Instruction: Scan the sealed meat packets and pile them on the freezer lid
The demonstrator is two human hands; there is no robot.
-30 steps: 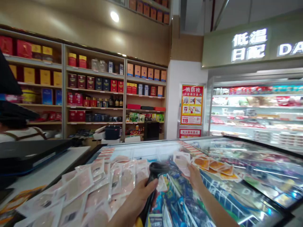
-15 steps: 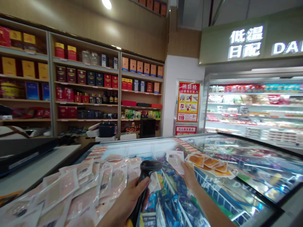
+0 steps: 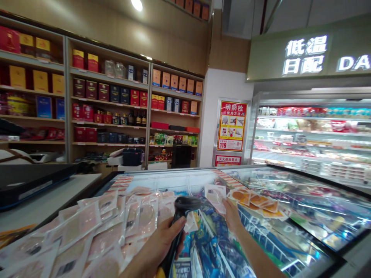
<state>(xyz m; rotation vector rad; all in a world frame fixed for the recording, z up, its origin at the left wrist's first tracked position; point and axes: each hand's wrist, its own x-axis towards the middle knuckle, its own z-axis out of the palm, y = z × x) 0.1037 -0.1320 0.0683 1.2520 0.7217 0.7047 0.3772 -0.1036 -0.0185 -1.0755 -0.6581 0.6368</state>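
My left hand (image 3: 169,237) is wrapped round the handle of a black barcode scanner (image 3: 185,202), whose head points away over the freezer glass. In my right hand (image 3: 232,214) a flat, clear-and-white plastic packet (image 3: 216,195) is pinched by its right edge, with a label on its upper left. Left of the scanner lie many similar packets (image 3: 107,227) of pale, flat slices, overlapping on the freezer lid. Just right of my right hand, packets with orange rounds (image 3: 255,200) lie on the glass. A small white packet (image 3: 190,222) shows behind the scanner.
Below the glass of the chest freezer (image 3: 301,227), white wire baskets hold blue bags (image 3: 214,251). A counter with a black tray-like object (image 3: 34,185) stands at the left. Shelves of boxes (image 3: 107,92) line the back wall; a lit refrigerated case (image 3: 313,135) is at the right.
The view has shifted slightly, so the shelves and the left packets sit a little further right. Both hands keep their grips, and the scanner and packet stay almost in place.
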